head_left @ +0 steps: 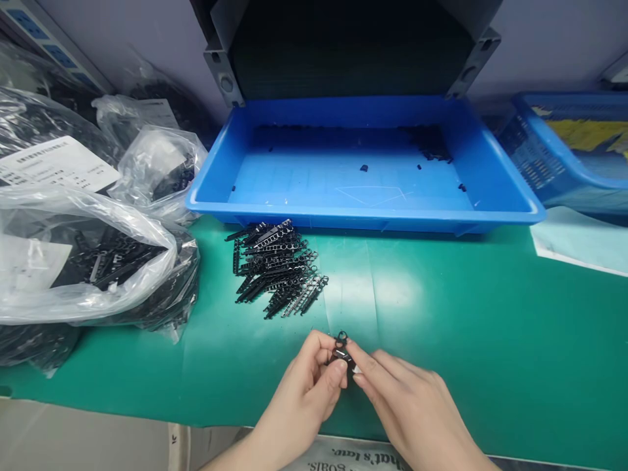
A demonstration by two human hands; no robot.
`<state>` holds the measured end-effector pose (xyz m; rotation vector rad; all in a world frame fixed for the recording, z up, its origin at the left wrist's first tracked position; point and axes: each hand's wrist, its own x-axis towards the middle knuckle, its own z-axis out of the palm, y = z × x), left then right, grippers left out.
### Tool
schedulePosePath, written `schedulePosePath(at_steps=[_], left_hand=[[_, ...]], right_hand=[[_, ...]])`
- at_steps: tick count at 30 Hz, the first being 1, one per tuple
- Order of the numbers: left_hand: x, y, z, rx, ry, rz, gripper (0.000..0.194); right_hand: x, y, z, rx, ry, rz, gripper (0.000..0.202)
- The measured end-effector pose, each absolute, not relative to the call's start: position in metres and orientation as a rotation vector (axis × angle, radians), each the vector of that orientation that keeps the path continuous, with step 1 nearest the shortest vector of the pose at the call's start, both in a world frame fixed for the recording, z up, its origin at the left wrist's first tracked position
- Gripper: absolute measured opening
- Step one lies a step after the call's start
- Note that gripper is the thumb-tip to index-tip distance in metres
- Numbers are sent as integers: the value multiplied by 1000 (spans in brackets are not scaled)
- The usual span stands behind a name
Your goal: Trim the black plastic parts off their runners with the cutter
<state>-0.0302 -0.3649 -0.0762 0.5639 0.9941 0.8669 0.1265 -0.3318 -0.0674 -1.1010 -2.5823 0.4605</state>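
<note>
Close to the table's front edge, both my hands meet around a small black plastic part (342, 339) with a ring at its top end. My left hand (311, 389) pinches it between thumb and fingers. From the other side, the thumb and forefinger of my right hand (409, 396) press on the same part. Fingers cover most of its lower portion, and a small white bit shows by the right fingertips. Farther up the table lies a loose pile of black plastic strips (275, 265), several with ring-shaped ends.
Behind the pile stands a blue tray (363, 216) holding a few black bits. An open plastic bag (112, 301) of black parts sits at left, with more bags behind. At right are a blue basket (554, 150) and a pale paper sheet (581, 242) on the green mat (515, 327).
</note>
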Motion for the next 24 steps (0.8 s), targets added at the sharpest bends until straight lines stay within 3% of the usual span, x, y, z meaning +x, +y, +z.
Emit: schedulePosePath(at_steps=[15, 22, 24], left_hand=[[-30, -367, -81, 450, 1021, 988, 26], [-47, -367, -79, 700, 1416, 944, 28], [-50, -369, -76, 820, 1559, 926, 27]], right_hand=[[121, -327, -73, -1120, -2517, 521, 34], [93, -250, -80, -1327, -2639, 827, 37], [84, -232, -80, -1285, -2696, 865, 27]])
